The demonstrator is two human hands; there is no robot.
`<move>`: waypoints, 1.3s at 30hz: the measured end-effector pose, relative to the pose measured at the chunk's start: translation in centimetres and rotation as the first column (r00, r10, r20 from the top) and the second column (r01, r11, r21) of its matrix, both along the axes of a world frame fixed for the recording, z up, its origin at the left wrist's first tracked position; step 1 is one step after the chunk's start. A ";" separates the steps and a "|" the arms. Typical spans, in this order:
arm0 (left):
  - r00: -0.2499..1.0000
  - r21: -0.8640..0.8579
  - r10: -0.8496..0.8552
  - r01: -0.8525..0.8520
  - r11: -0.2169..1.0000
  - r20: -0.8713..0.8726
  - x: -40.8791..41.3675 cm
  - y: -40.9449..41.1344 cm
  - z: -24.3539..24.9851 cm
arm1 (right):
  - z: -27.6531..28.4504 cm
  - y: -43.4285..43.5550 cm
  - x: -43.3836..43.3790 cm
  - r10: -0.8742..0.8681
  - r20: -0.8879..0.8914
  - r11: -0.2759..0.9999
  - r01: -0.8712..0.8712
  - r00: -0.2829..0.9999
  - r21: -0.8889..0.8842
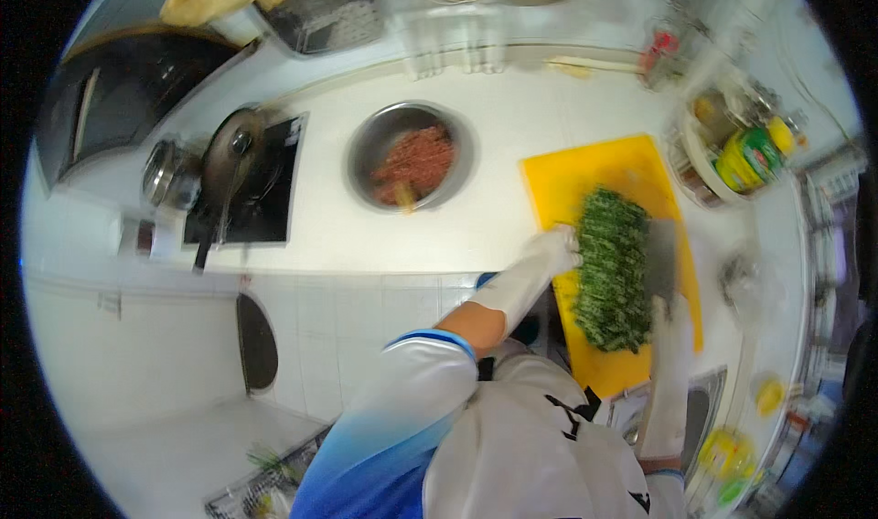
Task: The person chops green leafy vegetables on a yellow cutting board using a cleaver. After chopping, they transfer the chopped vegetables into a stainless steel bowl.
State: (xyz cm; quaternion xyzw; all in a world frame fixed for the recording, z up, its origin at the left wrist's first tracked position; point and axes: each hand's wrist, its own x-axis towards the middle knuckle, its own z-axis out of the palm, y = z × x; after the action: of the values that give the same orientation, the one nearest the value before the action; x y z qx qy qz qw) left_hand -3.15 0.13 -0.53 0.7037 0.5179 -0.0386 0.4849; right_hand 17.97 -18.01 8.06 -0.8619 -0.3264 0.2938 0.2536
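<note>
On a yellow cutting board (549,176) lies a long heap of finely chopped green leaves (610,272). My left hand (562,248), in a white glove, rests against the heap's left side. Blur hides how its fingers are set. In my right hand (671,320), also gloved in white, is the handle of a broad-bladed kitchen knife (662,258). The blade lies along the right side of the greens, over the board. To the left, a round steel bowl (367,145) holds ground red meat (422,159). A small yellowish item (405,195) sits at the bowl's near side, too blurred to name.
A lidded frying pan (233,148) stands on the black cooktop (278,203) at left, beside a steel pot (168,176). Right of the board, a white container (693,155) holds bottles, including a green and yellow one (751,155). A sink edge (713,389) shows near my right forearm.
</note>
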 end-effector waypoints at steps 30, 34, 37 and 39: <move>0.713 -0.413 0.334 -0.069 0.908 0.616 -5.1 1.1 -1.8 | 0.6 -0.9 -3.1 -0.314 0.213 0.945 0.327 0.925 -0.027; 0.871 -0.180 0.032 0.066 0.981 0.491 -4.2 4.2 0.7 | -2.3 0.6 -5.2 -0.187 0.330 0.907 0.292 0.925 -0.302; 0.907 -0.101 -0.147 0.202 0.974 0.396 -4.1 6.5 -0.1 | 2.8 2.4 -6.2 -0.141 0.304 0.917 0.240 0.942 -0.318; 0.923 -0.006 -0.227 0.241 0.971 0.311 -4.4 8.8 -3.8 | -0.6 2.1 -5.9 -0.209 0.360 0.925 0.303 0.909 -0.229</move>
State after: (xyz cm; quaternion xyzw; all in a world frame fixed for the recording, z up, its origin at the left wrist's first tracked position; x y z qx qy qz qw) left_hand -7.55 8.89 -4.32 0.7470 0.3474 0.0026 0.5669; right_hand 12.08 -15.92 7.47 -0.9614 -0.2021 0.1527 0.1076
